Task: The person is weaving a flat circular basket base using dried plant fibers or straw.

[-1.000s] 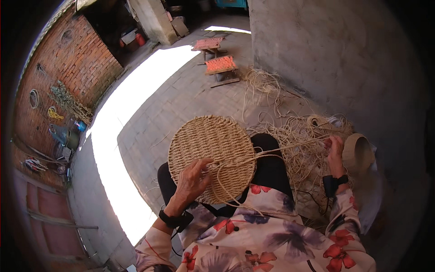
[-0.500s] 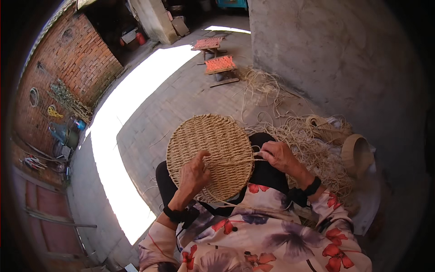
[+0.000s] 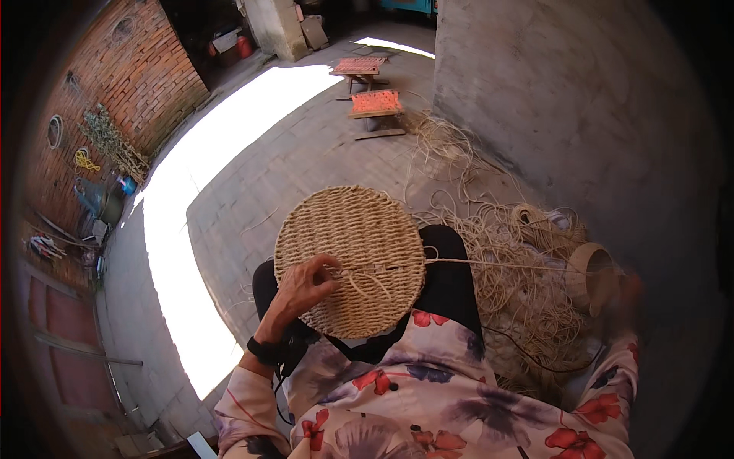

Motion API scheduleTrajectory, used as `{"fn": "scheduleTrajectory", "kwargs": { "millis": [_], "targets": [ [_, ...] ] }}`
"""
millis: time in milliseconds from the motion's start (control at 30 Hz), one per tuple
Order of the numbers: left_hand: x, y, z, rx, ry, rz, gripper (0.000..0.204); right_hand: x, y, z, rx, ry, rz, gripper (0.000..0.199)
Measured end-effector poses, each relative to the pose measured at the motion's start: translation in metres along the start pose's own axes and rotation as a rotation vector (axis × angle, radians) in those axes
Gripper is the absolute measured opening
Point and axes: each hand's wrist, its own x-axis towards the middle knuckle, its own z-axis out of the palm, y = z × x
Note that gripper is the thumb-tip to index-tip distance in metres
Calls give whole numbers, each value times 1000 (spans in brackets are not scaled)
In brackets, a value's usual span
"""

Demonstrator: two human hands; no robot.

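Note:
A round mat woven from straw-coloured cord lies across my lap. My left hand rests on its left part, thumb and forefinger apart, with nothing seen gripped. Beside those fingertips a loose, forked cord end lies on the weave, along a slit-like gap across the middle. From the mat's right edge a thin cord stretches nearly straight to my right hand, far out to the right. That hand is smeared by motion and its fingers do not show clearly, but the taut cord runs into it.
A large tangle of loose cord covers the floor at my right, with a cord coil and a pale round hoop-like roll on it. Two low stools with orange woven seats stand ahead. A grey wall rises at right.
My right hand has swung from the mat's edge far out to the right, drawing the cord straight. My left hand stays on the mat, shifted slightly left in view.

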Motion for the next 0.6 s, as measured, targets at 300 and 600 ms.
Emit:
{"fn": "scheduleTrajectory", "kwargs": {
  "millis": [300, 600],
  "targets": [
    [-6, -7, 12, 60, 111, 80, 27, -142, -311, -82, 1089, -580, -493, 26],
    [-6, -13, 19, 73, 154, 40, 23, -195, -374, -134, 1189, -910, -767, 24]
  ]
}}
